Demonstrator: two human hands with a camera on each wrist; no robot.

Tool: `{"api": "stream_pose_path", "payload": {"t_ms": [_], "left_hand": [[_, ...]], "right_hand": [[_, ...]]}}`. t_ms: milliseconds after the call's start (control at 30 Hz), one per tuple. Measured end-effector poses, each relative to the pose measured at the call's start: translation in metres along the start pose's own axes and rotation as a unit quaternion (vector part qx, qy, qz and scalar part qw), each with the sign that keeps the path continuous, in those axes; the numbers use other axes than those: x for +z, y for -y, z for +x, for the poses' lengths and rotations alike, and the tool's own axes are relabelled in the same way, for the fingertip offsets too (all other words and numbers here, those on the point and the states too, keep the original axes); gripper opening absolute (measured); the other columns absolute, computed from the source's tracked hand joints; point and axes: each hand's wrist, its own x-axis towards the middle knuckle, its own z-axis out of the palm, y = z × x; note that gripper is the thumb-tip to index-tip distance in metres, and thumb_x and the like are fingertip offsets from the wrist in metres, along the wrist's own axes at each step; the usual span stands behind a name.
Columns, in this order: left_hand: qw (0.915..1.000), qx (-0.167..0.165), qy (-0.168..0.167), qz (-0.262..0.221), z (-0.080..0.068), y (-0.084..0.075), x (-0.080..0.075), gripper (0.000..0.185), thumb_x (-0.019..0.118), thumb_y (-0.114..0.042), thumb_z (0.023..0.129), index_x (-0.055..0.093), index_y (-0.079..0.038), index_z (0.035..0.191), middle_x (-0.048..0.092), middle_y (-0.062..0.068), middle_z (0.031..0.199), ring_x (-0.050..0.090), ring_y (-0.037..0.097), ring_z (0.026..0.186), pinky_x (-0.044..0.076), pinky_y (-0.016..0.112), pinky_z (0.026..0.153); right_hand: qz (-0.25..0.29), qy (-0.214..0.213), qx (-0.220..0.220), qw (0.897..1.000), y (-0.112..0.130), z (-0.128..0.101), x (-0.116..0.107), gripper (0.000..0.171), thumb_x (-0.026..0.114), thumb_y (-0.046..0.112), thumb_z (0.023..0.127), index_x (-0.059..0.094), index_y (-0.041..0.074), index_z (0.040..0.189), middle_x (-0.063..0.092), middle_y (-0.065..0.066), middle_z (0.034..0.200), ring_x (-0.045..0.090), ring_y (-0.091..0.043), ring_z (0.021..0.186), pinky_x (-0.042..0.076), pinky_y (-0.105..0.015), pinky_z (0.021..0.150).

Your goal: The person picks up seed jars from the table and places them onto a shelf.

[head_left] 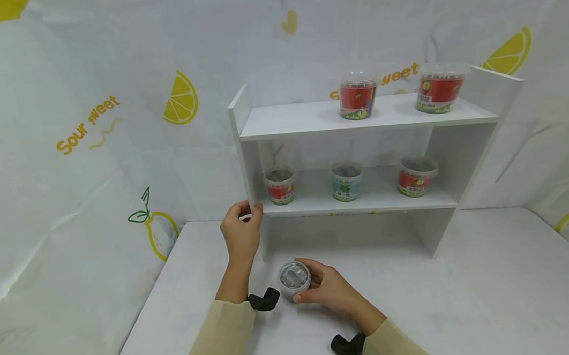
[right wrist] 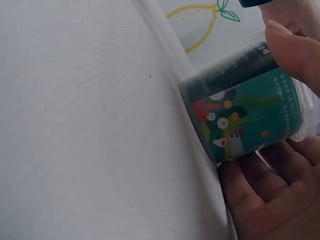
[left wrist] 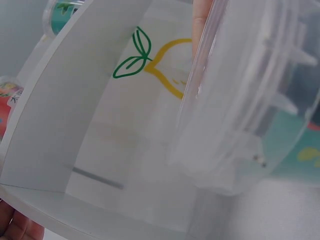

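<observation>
Right hand (head_left: 330, 292) curled round a small green-labelled tub (head_left: 294, 278), standing on the worktop (head_left: 464, 297) at lower centre of frame. Left hand (head_left: 241, 230) grips the white shelf unit's (head_left: 358, 117) left side panel, centre frame.

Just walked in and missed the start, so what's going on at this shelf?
A person is at a white two-tier shelf unit on a white table. Their left hand holds the front edge of the shelf's left side panel. Their right hand grips a small clear plastic tub with a green label, which stands on the table in front of the shelf. Three similar tubs sit on the lower shelf and two red-labelled ones on the top shelf.
</observation>
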Motion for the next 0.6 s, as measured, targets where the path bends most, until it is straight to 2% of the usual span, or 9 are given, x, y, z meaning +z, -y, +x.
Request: {"api": "stream_pose_path", "payload": {"t_ms": [167,400,600], "left_hand": [[1.0,0.0,0.0,0.0,0.001,0.001,0.0,0.018,0.072,-0.016,0.087,0.073,-0.001,0.096,0.072,0.011,0.088,0.067,0.019,0.084,0.058,0.033,0.069],[1.0,0.003,0.002,0.002,0.003,0.001,0.0,0.019,0.072,-0.017,0.087,0.073,-0.001,0.096,0.072,0.011,0.089,0.067,0.02,0.084,0.059,0.036,0.07],[1.0,0.005,0.002,0.0,0.001,0.001,0.0,0.019,0.072,-0.018,0.088,0.072,-0.001,0.096,0.072,0.011,0.089,0.067,0.02,0.085,0.059,0.036,0.071]], "right_hand": [[0.009,-0.011,0.007,1.0,0.001,0.001,0.0,0.084,0.084,0.015,0.078,0.04,0.001,0.147,0.053,-0.017,0.142,0.053,-0.03,0.129,0.049,-0.024,0.099],[0.003,-0.037,-0.006,0.999,0.003,0.002,0.0,0.076,0.084,0.017,0.079,0.046,0.003,0.143,0.056,-0.017,0.136,0.058,-0.028,0.124,0.051,-0.024,0.095],[-0.018,-0.079,-0.017,0.997,0.012,0.001,-0.001,0.071,0.082,0.02,0.08,0.049,0.008,0.142,0.058,-0.014,0.136,0.059,-0.028,0.122,0.051,-0.027,0.096]]}}
